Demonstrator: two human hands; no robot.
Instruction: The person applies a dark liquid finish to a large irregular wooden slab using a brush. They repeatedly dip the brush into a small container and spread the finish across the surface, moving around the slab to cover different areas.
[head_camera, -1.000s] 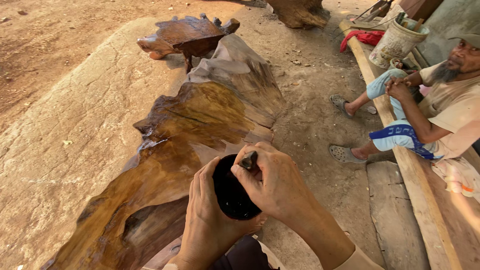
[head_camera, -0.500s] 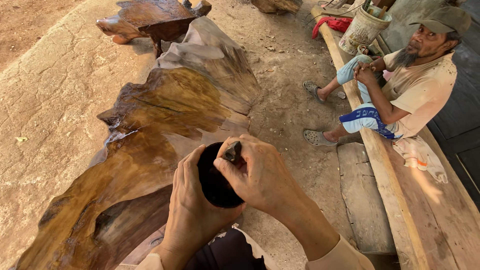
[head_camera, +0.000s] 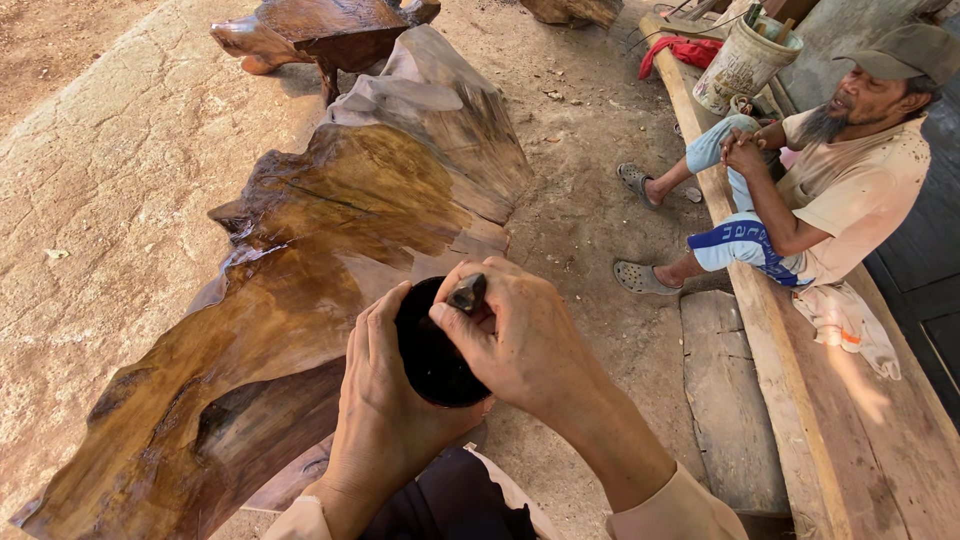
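Observation:
My left hand (head_camera: 378, 420) wraps around a round black container (head_camera: 432, 350) and holds it in front of me. My right hand (head_camera: 510, 335) pinches a small dark handle or brush end (head_camera: 467, 293) that dips into the container's mouth. Just beyond both hands lies a large glossy brown slab of irregular carved wood (head_camera: 330, 260), wet-looking and shiny, stretching from the lower left up to the centre.
A second dark wooden piece (head_camera: 320, 30) stands at the top. A person (head_camera: 830, 180) sits on a long plank bench (head_camera: 800, 400) at the right, feet on the dirt. A pale bucket (head_camera: 740, 65) and red cloth (head_camera: 685, 50) lie behind.
The view has swung slightly, so the slab and seated person sit lower and more central. My hands keep the same hold on the container and the tool.

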